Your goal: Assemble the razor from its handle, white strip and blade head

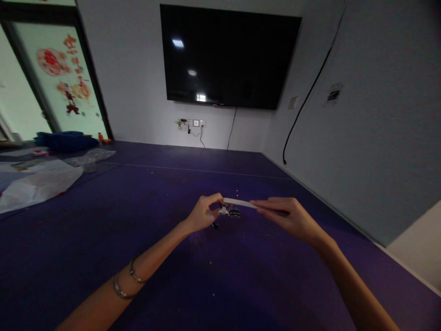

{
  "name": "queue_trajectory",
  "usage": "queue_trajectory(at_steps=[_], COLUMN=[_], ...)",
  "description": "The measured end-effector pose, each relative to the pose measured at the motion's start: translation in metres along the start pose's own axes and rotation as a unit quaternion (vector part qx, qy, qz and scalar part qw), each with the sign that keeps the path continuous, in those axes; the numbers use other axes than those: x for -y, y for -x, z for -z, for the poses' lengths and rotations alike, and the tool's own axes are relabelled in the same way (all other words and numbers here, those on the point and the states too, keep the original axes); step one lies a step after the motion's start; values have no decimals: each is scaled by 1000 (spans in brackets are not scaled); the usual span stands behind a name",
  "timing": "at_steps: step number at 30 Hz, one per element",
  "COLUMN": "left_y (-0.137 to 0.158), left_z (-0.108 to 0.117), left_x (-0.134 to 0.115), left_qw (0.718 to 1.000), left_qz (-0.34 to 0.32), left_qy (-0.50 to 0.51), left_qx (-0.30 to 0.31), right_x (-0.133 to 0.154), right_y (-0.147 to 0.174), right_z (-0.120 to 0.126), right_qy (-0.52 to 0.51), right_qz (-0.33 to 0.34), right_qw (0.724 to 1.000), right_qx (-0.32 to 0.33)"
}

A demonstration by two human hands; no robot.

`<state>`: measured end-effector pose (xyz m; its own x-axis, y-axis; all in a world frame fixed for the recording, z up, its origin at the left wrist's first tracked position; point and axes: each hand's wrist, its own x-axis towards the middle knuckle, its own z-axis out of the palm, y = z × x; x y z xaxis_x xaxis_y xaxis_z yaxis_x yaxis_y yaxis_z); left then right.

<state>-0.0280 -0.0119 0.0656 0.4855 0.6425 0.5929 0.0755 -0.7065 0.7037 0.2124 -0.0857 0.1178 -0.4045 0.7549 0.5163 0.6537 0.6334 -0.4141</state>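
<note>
A thin white flat piece (239, 202), seen nearly edge-on, spans the gap between my two hands above the floor. My left hand (204, 213) pinches its left end between thumb and fingers. On its right end, the fingers and thumb of my right hand (287, 212) are closed. Just below the white piece shows a small dark part like an electronic module (234, 212), with a whitish bit beside my left thumb; whether these are fixed to the piece I cannot tell. A small black object (215, 225) appears under my left hand, partly hidden.
The floor (155, 257) is dark purple with small white specks. Plastic sheets (44, 184) and a dark blue bundle (65, 140) lie at left. A television (230, 59) hangs on the far wall above sockets. A black cable (306, 96) dangles along the right wall.
</note>
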Motion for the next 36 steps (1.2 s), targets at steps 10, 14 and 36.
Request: queue_trajectory(at_steps=[10,14,36], left_y=[0,0,-5], left_z=[-4,-10,-12], left_x=[0,-4,23], left_qw=[992,983,949], left_qz=[90,117,164], left_qy=[80,126,209], left_qx=[-22,-68,-171], right_x=[4,2,23], right_y=[-2,-6,-1], right_z=[-8,-29,-91], right_qy=[-133,-247,-627], right_qz=[-78,-152,-314], right_qw=[985,935,699], right_qx=[-73,-203,-138])
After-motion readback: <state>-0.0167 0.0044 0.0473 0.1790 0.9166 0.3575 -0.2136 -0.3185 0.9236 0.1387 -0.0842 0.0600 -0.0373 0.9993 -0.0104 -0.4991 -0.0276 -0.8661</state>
